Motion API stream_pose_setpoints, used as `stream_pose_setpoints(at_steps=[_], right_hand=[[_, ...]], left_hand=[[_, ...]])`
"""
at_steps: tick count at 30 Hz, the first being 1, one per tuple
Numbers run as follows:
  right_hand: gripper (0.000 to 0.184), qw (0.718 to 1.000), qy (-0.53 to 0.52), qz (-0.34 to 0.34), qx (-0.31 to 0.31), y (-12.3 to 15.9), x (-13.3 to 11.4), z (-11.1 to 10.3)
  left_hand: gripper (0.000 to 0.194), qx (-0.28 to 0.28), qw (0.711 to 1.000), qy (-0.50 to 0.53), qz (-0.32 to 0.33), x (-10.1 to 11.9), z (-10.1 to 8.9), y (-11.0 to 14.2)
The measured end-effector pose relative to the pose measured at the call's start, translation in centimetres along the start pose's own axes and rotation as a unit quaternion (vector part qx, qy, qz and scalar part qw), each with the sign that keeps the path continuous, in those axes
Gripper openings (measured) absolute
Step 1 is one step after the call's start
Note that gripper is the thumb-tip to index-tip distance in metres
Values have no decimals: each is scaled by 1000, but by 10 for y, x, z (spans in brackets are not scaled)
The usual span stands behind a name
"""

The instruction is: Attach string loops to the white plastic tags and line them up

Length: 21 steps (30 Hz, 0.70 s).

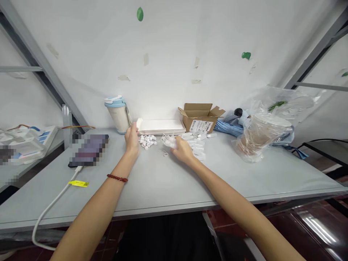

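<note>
My left hand (132,140) is at the left end of a long white box (161,126). Its fingers are curled by a small white piece (139,123), and I cannot make out what they grip. Just right of it lies a pile of small white caps (147,141). My right hand (182,149) is closed on a bunch of clear plastic pieces with white loops (170,140). A loose white loop (164,153) rests on the table in front. Several clear plastic pieces with white ends (198,146) lie beyond and right of my right hand.
An open cardboard box (199,117) and a cup with a blue lid (117,114) stand by the wall. Left lies a phone (89,150) on a white cable (56,199). Right are a plastic-wrapped container (262,134) and a blue folded umbrella (230,127) on the grey table (163,188).
</note>
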State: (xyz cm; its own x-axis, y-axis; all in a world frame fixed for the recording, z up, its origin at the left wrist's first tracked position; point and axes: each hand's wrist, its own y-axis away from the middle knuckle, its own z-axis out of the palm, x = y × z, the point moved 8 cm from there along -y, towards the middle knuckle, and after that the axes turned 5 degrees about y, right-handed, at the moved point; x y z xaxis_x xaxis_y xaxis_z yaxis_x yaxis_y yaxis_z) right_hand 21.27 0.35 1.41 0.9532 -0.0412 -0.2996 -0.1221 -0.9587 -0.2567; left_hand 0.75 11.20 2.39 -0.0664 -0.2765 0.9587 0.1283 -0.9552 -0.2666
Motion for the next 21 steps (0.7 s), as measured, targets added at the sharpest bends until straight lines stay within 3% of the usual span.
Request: stream_pose_setpoints(at_steps=[1,4,6,7,10,13,16,21], right_hand=[[33,1000,17,-12,2,0,-2,-1],[39,998,64,-27,4,1,-5,-5],[40,995,87,-39,4,1,-6,-8],[41,994,97,-54,2,2,-9,-10],[42,986,118,-120,-9,4,-18,-11],[40,979,133,-153,5,4,-23,-14],[44,978,142,-150,30,3,-22,-19],[47,983,108,-137,51,-1,-14,-25]], left_hand=[[63,-14,999,27,-14,7,5,7],[57,-176,982,-3,64,38,40,36],[66,-301,942,-97,110,40,67,62],[70,-330,919,-157,145,39,76,74],[63,-336,853,-327,229,25,88,93],[35,-310,810,-441,229,11,88,92],[13,-325,802,-462,197,4,84,87],[23,-380,832,-372,159,9,86,84]])
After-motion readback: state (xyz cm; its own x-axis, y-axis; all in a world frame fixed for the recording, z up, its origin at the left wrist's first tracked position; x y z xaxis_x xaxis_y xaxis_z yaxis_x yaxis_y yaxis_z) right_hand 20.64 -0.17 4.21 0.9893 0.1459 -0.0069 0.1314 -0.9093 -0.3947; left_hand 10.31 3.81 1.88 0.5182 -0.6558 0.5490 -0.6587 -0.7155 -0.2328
